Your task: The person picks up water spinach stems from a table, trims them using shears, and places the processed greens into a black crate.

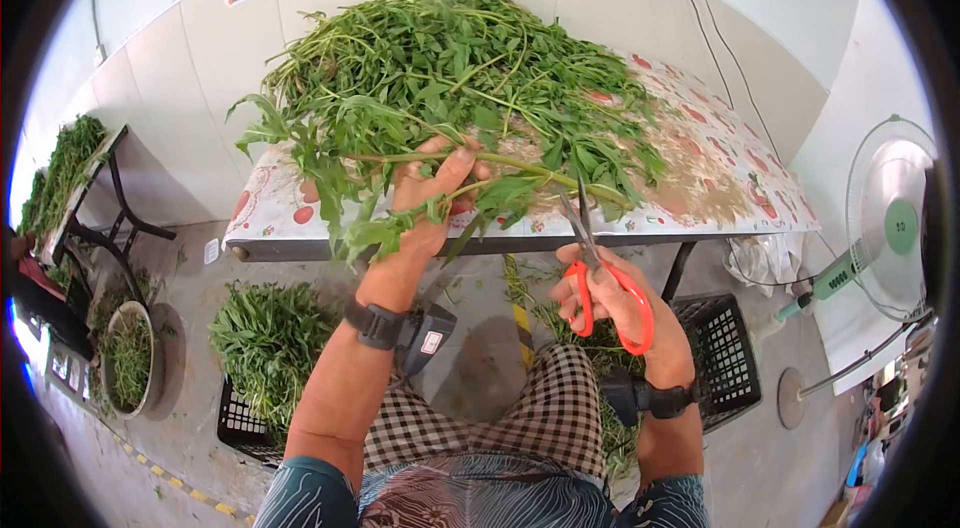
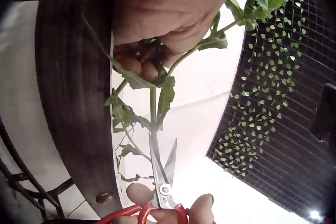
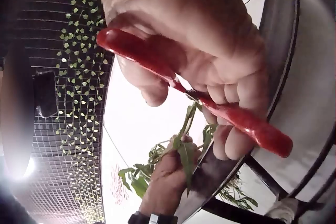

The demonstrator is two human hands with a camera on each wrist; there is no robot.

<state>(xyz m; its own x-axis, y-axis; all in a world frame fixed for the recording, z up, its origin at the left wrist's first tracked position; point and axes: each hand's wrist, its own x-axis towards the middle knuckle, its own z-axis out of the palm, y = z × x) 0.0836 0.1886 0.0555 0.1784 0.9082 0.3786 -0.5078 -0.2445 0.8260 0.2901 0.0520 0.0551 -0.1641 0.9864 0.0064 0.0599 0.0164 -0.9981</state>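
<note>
My left hand grips a leafy green stem above the front edge of the table, its thumb across the stem. The bare end of that stem stretches to the right. In my right hand is a pair of scissors with red handles, fingers curled through the loops. From the left wrist view, the scissor blades are parted and meet the lower part of the stem. Red handles lie across the palm in the right wrist view.
A large heap of cut greens covers the back of the patterned tablecloth. Below stand a crate of greens and a black crate. A fan is at the right, a tub at the left.
</note>
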